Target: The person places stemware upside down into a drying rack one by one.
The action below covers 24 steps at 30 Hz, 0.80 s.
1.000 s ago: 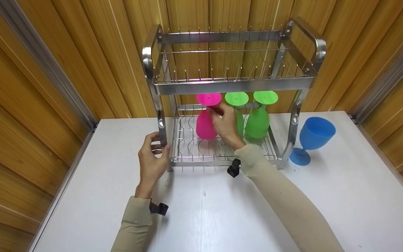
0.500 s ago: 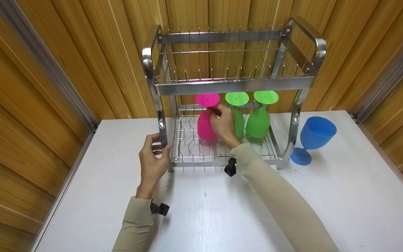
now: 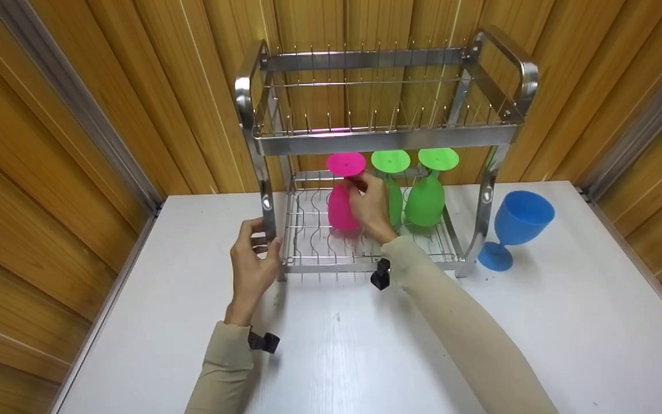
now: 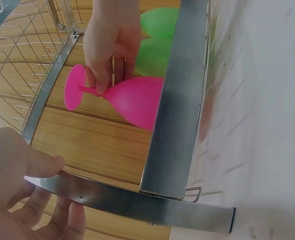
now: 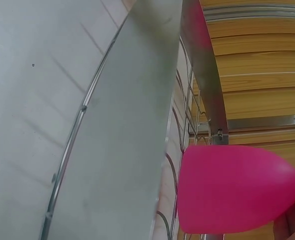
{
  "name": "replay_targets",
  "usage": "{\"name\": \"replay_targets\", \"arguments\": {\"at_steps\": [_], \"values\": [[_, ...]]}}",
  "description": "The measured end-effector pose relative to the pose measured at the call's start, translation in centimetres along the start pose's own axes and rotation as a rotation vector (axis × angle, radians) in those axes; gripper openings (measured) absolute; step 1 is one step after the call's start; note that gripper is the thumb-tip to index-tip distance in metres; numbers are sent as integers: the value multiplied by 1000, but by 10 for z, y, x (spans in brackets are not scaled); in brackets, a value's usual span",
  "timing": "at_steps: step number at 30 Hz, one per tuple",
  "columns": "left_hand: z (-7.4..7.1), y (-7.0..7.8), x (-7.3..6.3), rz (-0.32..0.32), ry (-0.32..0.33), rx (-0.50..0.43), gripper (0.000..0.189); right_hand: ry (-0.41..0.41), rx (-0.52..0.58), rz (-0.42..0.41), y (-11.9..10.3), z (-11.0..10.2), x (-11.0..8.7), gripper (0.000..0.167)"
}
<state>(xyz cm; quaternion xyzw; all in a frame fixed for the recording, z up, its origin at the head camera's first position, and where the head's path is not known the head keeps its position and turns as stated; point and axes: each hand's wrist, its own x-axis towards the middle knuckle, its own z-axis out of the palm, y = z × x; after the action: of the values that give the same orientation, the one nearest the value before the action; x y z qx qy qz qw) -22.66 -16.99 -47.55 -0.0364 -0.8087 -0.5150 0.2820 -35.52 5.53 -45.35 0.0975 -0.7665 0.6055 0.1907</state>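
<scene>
A pink plastic goblet stands upside down on the lower tier of a two-tier metal dish rack, foot upward. My right hand pinches its thin stem just under the foot; the left wrist view shows thumb and fingers on the stem. Its bowl meets the bottom wires in the right wrist view. My left hand grips the rack's front left post, thumb on one side and fingers on the other. Two inverted green goblets stand to the right, one partly hidden behind my right hand.
A blue goblet stands upright on the white table, right of the rack. The rack's upper tier, with upright prongs, overhangs the goblets. Wood-patterned panels close in the back and sides.
The pink goblet has shifted slightly to the right, its foot moving a little in my right hand's pinch. My left hand keeps its hold on the post.
</scene>
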Motion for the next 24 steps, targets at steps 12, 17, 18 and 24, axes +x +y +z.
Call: {"name": "replay_targets", "arguments": {"at_steps": [12, 17, 18, 24], "values": [[-1, 0, -1, -3, -2, -3, 39, 22, -20, 8, 4, -2, 0, 24], [-1, 2, 0, -20, -3, 5, 38, 19, -7, -16, 4, -3, 1, 22], [-1, 2, 0, -23, -4, 6, 38, 21, -11, -17, 4, -3, 1, 22], [-1, 3, 0, -28, -6, -1, 39, 10, -35, -13, 3, -6, -2, 22]]}}
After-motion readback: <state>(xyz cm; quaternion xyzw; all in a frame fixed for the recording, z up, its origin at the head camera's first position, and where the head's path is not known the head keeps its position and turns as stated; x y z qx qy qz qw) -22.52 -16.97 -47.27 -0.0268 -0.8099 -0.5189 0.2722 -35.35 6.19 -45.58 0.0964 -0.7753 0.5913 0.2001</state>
